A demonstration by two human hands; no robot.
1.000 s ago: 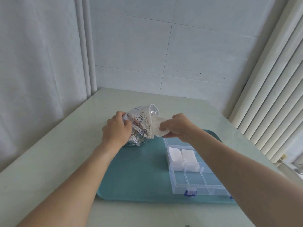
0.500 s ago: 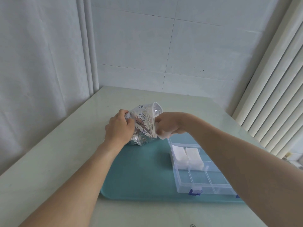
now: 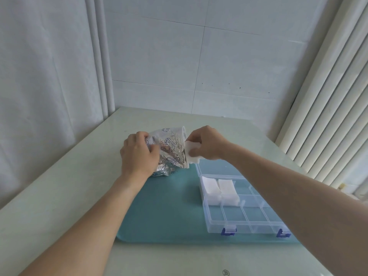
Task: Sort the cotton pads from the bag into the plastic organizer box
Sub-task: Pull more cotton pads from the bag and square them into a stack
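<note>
Now my left hand grips the bag; my right hand pinches seemingly several cotton pads, bound next for the organizer box.

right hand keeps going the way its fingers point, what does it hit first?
Probably the bag. The right hand, pinching a stack of pads, points leftward at the bag's open mouth, already touching or nearly so. Beyond it is the left hand gripping the bag. Depth is unclear.

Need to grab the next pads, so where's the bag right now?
In the head view, the bag sits left of centre at the teal mat's far edge, gripped by the left hand.
</note>
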